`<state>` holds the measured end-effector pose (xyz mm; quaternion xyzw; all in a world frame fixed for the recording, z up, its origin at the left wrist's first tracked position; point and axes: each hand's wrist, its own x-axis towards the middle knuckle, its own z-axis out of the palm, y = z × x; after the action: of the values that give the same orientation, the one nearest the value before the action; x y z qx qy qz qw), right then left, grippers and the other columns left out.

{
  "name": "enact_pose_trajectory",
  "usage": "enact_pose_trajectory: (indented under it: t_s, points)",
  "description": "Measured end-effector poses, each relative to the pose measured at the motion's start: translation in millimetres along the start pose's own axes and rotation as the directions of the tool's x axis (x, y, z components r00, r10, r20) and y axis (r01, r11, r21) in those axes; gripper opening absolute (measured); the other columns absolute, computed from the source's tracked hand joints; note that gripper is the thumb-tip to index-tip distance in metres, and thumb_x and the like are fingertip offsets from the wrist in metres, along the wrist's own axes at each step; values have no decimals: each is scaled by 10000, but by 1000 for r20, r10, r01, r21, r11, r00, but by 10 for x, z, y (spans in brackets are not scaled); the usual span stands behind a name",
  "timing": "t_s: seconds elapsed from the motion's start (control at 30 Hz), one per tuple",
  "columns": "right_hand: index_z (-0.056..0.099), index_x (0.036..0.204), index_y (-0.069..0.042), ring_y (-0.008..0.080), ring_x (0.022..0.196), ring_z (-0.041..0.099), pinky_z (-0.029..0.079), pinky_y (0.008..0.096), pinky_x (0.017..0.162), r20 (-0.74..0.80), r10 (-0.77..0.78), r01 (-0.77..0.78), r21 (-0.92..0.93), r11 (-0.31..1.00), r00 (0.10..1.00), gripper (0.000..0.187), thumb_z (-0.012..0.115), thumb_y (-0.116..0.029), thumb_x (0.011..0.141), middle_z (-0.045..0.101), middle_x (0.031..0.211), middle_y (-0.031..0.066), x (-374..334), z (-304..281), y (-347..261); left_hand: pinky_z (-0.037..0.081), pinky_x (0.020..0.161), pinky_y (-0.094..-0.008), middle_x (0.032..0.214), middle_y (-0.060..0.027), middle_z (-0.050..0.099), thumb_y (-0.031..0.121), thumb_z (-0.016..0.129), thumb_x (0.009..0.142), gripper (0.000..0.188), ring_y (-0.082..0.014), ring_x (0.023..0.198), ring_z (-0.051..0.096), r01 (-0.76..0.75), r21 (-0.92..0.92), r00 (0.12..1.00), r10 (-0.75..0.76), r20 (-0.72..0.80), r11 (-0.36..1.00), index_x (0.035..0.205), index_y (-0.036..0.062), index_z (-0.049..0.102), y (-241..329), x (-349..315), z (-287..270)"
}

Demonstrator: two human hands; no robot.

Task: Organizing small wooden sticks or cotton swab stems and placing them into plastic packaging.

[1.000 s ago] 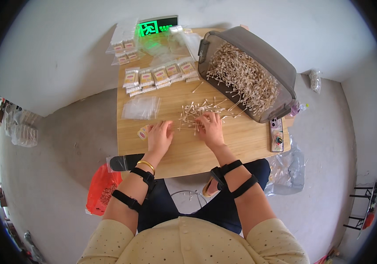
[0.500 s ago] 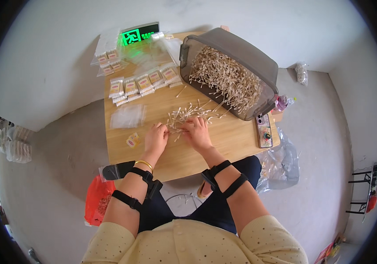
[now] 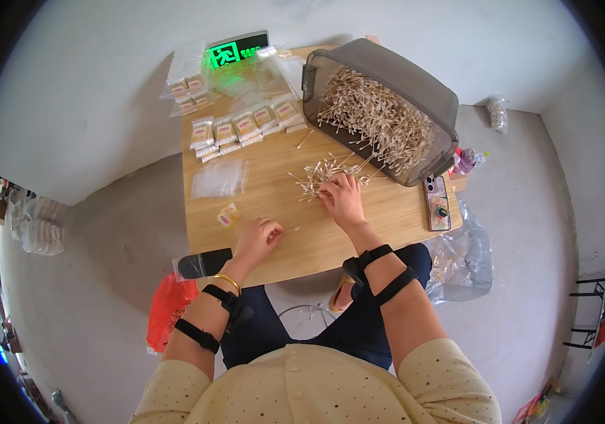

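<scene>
A loose pile of cotton swabs [image 3: 314, 177] lies mid-table, in front of a tilted grey plastic bin [image 3: 415, 78] full of more swabs. My right hand [image 3: 345, 201] rests on the pile's near edge, fingers bent and closed on some swabs; how many is hidden. Closer to the front edge, my left hand [image 3: 256, 240] is held with curled fingers. A white swab tip [image 3: 296, 228] pokes out just past its fingertips. Beyond the left hand lie small yellow-and-white label cards [image 3: 228, 215] and a stack of clear plastic bags [image 3: 219, 178].
Rows of filled swab packets [image 3: 246, 127] stand at the back left, with more bagged packets [image 3: 188, 92] behind. A lit green exit sign [image 3: 237, 51] leans at the wall. A phone [image 3: 437, 203] lies at the right edge. A black flat object [image 3: 205, 264] overhangs the front left edge.
My left hand has drawn away from the pile toward the table's front edge. The right hand stays at the swabs. The whole view has shifted slightly.
</scene>
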<state>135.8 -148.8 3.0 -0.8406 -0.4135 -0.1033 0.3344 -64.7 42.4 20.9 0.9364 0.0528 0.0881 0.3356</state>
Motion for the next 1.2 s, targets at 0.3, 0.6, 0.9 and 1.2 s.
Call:
enact_pose_trajectory:
  t_s: [0.3,0.6,0.9,1.2]
  points:
    - [704,912,-154,299,1057,537,425,455,948,-25,4,-4,-12,1000,1000,97,740,-107,835,577,1055,50,-67,-153,-133,339,1158,-516,1448,-138,507,204,683,906,472,-344,1369,459,35,327,998,-13,-67,944,1341,57,575,292,-434,112]
    - [684,970,-138,290,1077,536,440,439,938,170,-30,48,-103,994,985,134,713,-130,840,565,1062,51,106,21,-196,167,1266,-562,1639,-234,292,485,527,1005,819,-396,1555,214,20,435,999,-33,21,900,1573,-53,284,290,-538,378]
    - [689,920,-140,309,1103,529,436,459,961,136,-76,70,46,996,988,126,771,-148,826,578,1068,54,174,86,-536,176,1264,-555,1635,-217,304,394,574,993,780,-385,1537,265,-24,284,999,14,36,958,1588,-16,278,251,-484,331]
    - [728,972,-140,315,1121,535,443,463,974,157,6,-28,138,990,988,163,728,-76,823,606,1133,51,53,145,-502,139,1277,-532,1681,-172,249,485,444,1046,755,-330,1575,196,-59,426,998,44,45,903,1603,6,272,313,-462,323]
